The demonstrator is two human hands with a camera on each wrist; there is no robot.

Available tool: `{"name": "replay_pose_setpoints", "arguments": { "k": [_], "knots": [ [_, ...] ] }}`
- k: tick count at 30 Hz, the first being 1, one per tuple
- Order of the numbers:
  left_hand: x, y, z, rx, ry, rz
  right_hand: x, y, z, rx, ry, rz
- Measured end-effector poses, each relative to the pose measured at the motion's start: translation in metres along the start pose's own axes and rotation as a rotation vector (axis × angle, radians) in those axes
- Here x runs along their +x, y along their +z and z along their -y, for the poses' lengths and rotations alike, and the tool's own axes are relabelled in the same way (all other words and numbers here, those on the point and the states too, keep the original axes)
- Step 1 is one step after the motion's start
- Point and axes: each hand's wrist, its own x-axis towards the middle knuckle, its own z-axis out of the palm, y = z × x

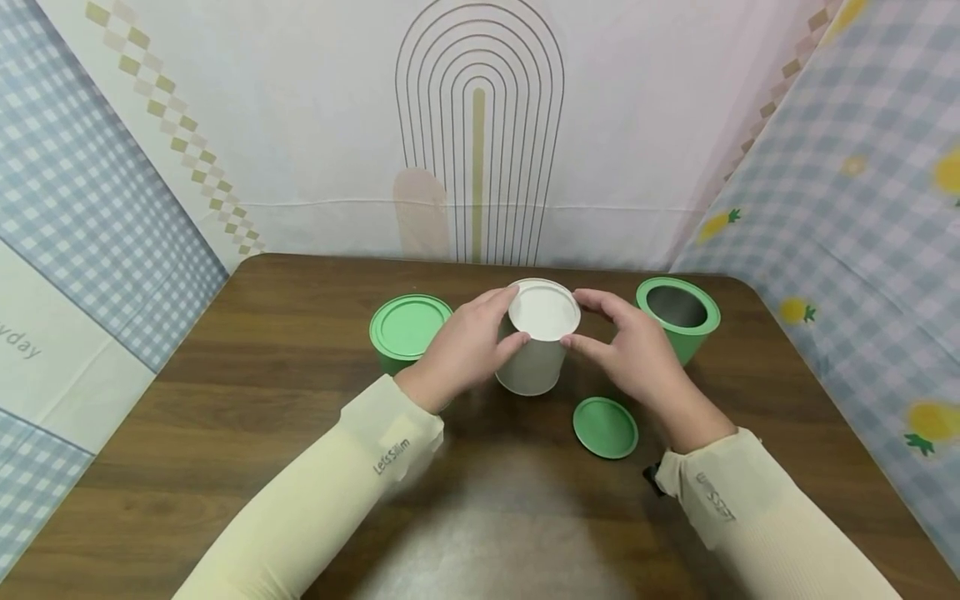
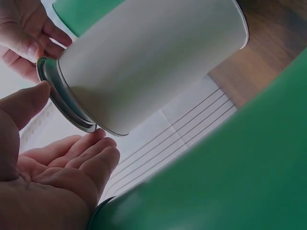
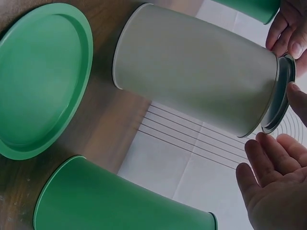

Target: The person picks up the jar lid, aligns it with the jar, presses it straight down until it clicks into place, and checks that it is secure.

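Note:
A white can [image 1: 529,371] stands upright on the table, its white lid [image 1: 545,312] at the top. In both wrist views the lid [image 2: 64,103] sits tilted on the can's mouth, with a gap along one side. My left hand [image 1: 471,340] holds the lid's left edge between thumb and fingers. On the opposite edge, my right hand [image 1: 639,350] does the same, thumb at the near side and fingers behind. A loose green lid [image 1: 605,427] lies on the table below my right hand.
To the left stands a green can [image 1: 411,327] with its lid on, partly behind my left hand. An uncovered green can [image 1: 682,342] stands at the right, its metal inside showing. The brown wooden table [image 1: 225,400] meets a white patterned cloth [image 1: 322,125] at the back.

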Motion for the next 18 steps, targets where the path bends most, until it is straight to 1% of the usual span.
{"name": "replay_pose_setpoints", "arguments": {
  "k": [5, 11, 18],
  "knots": [
    [0.004, -0.001, 0.000, 0.005, -0.023, 0.014, 0.005, 0.001, -0.001, 0.000, -0.005, 0.009],
    [0.009, -0.003, -0.001, 0.026, -0.040, 0.041, 0.009, 0.001, -0.002, 0.018, 0.009, 0.016],
    [0.016, -0.004, -0.001, 0.044, -0.111, 0.084, 0.015, 0.001, -0.002, 0.005, 0.033, 0.043]
  ]
}}
